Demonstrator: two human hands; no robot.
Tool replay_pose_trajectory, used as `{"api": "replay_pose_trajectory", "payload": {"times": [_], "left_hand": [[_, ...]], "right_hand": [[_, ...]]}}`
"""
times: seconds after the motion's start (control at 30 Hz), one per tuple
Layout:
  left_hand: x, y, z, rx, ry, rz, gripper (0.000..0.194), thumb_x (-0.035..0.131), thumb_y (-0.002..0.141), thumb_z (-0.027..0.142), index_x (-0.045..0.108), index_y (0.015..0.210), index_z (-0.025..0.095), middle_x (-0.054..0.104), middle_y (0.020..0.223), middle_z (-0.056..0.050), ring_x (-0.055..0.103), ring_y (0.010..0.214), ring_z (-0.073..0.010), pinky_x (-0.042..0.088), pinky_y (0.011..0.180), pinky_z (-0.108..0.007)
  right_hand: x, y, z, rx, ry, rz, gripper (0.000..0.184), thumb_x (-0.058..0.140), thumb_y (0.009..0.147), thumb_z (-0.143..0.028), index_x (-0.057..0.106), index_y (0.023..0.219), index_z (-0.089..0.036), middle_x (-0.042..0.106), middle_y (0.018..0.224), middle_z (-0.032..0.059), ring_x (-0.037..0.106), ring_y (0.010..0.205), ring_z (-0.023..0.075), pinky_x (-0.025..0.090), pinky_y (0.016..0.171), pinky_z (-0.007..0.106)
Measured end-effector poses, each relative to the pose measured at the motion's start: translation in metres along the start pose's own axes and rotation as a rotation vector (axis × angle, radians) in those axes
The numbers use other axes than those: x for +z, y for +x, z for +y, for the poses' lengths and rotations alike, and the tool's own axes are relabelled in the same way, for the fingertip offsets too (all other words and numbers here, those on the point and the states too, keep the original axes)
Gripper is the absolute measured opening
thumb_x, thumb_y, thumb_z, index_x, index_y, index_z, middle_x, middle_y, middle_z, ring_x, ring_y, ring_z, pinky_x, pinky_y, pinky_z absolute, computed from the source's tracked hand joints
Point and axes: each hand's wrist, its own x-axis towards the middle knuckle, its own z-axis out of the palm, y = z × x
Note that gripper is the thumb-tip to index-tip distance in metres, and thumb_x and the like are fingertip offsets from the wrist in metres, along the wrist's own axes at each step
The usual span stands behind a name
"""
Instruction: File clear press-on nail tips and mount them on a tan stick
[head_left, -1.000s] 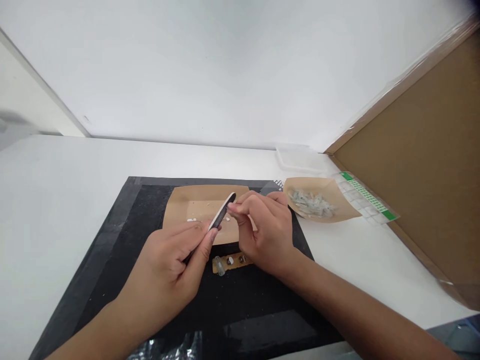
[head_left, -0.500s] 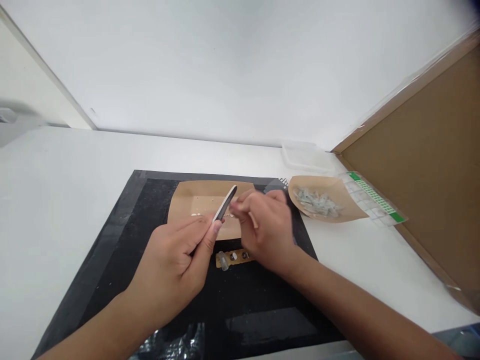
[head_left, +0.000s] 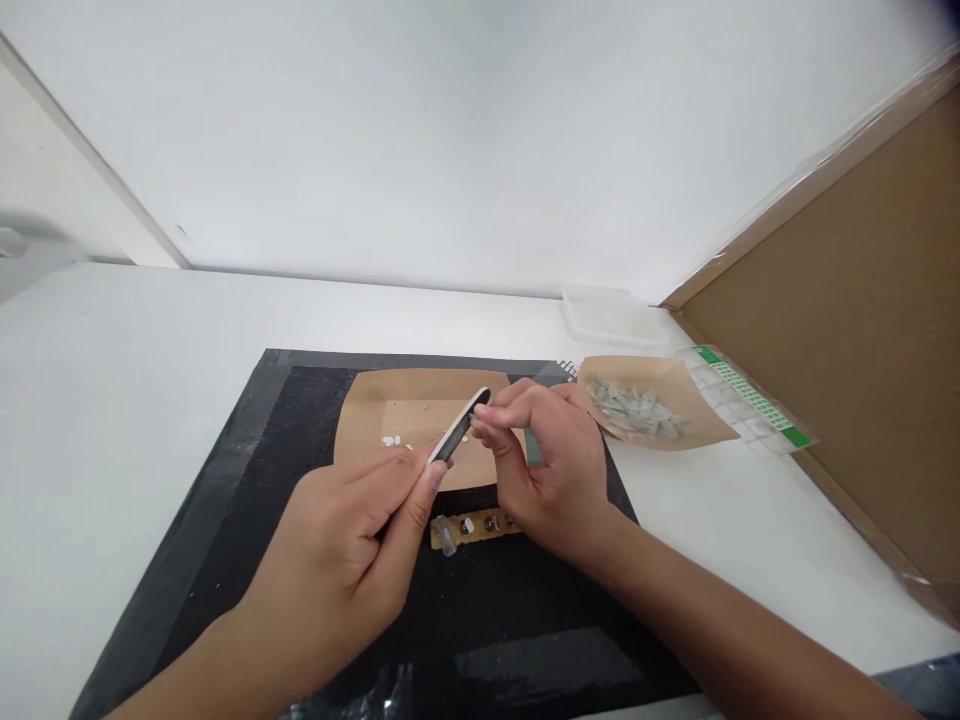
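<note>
Black mat nearest, covering part of the white worktop; probably there to take dust and scuffs. Left hand over it, grasping the near end of a file between thumb and fingers, far end angled up and right. Reads as the steady side: leaves the black face exposed. Right hand has thumb and forefinger drawn into a pinch at that face; can't tell if they're closed on a small piece.

Beneath, a brown strip with round studs, clear piece across its left end. Just beyond, paper tray with white bits, under the file, so likely a catch. Off right, second paper tray keeps clear slivers together, beside a green-edged clear sheet. Clear box farther back.
</note>
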Motion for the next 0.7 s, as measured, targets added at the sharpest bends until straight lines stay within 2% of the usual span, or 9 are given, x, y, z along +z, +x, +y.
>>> {"api": "replay_pose_trajectory", "payload": {"times": [0.13, 0.27, 0.37, 0.5, 0.6, 0.7], "left_hand": [[0.0028, -0.0016, -0.0016, 0.000, -0.007, -0.010, 0.034, 0.050, 0.107, 0.014, 0.054, 0.073, 0.018, 0.046, 0.065, 0.004, 0.044, 0.055, -0.0085, 0.035, 0.055, -0.025], [0.0053, -0.0028, -0.0032, 0.021, 0.021, -0.001, 0.031, 0.051, 0.106, 0.012, 0.056, 0.076, 0.018, 0.050, 0.068, 0.004, 0.048, 0.057, -0.0087, 0.038, 0.057, -0.024], [0.0061, -0.0037, -0.0032, 0.034, 0.041, 0.012, 0.028, 0.051, 0.106, 0.011, 0.058, 0.079, 0.017, 0.054, 0.071, 0.002, 0.052, 0.059, -0.0092, 0.043, 0.059, -0.023], [0.0054, -0.0043, -0.0018, 0.049, 0.075, 0.025, 0.027, 0.052, 0.105, 0.010, 0.060, 0.081, 0.017, 0.054, 0.071, 0.002, 0.052, 0.059, -0.0090, 0.044, 0.059, -0.022], [0.0049, -0.0045, -0.0009, 0.046, 0.080, 0.031, 0.027, 0.052, 0.105, 0.010, 0.061, 0.081, 0.017, 0.053, 0.070, 0.002, 0.052, 0.058, -0.0090, 0.044, 0.059, -0.022], [0.0049, -0.0044, -0.0005, 0.043, 0.077, 0.037, 0.029, 0.052, 0.105, 0.011, 0.059, 0.077, 0.017, 0.052, 0.068, 0.003, 0.050, 0.056, -0.0085, 0.042, 0.057, -0.022]], "right_hand": [[0.0012, -0.0016, -0.0047, -0.063, -0.032, -0.080, 0.023, 0.062, 0.100, -0.008, 0.053, 0.084, -0.021, 0.069, 0.072, -0.0045, 0.068, 0.068, 0.0126, 0.032, 0.070, 0.037], [-0.0003, -0.0005, -0.0050, -0.034, -0.106, -0.037, 0.023, 0.060, 0.101, -0.009, 0.052, 0.083, -0.021, 0.071, 0.075, -0.0027, 0.066, 0.067, 0.0127, 0.032, 0.071, 0.037], [-0.0008, -0.0001, -0.0046, -0.047, -0.082, -0.115, 0.025, 0.059, 0.101, -0.010, 0.050, 0.081, -0.022, 0.072, 0.075, -0.0031, 0.066, 0.067, 0.0124, 0.032, 0.070, 0.037], [-0.0005, -0.0002, -0.0050, -0.054, -0.109, -0.049, 0.025, 0.061, 0.100, -0.009, 0.050, 0.081, -0.022, 0.072, 0.074, -0.0031, 0.067, 0.067, 0.0123, 0.032, 0.070, 0.037], [-0.0003, -0.0007, -0.0058, -0.080, -0.076, -0.104, 0.024, 0.059, 0.099, -0.008, 0.050, 0.082, -0.021, 0.072, 0.076, -0.0037, 0.067, 0.066, 0.0116, 0.031, 0.070, 0.037], [0.0003, -0.0011, -0.0062, -0.072, -0.102, -0.049, 0.025, 0.061, 0.100, -0.008, 0.050, 0.082, -0.022, 0.073, 0.077, -0.0038, 0.068, 0.067, 0.0118, 0.031, 0.070, 0.037]]}}
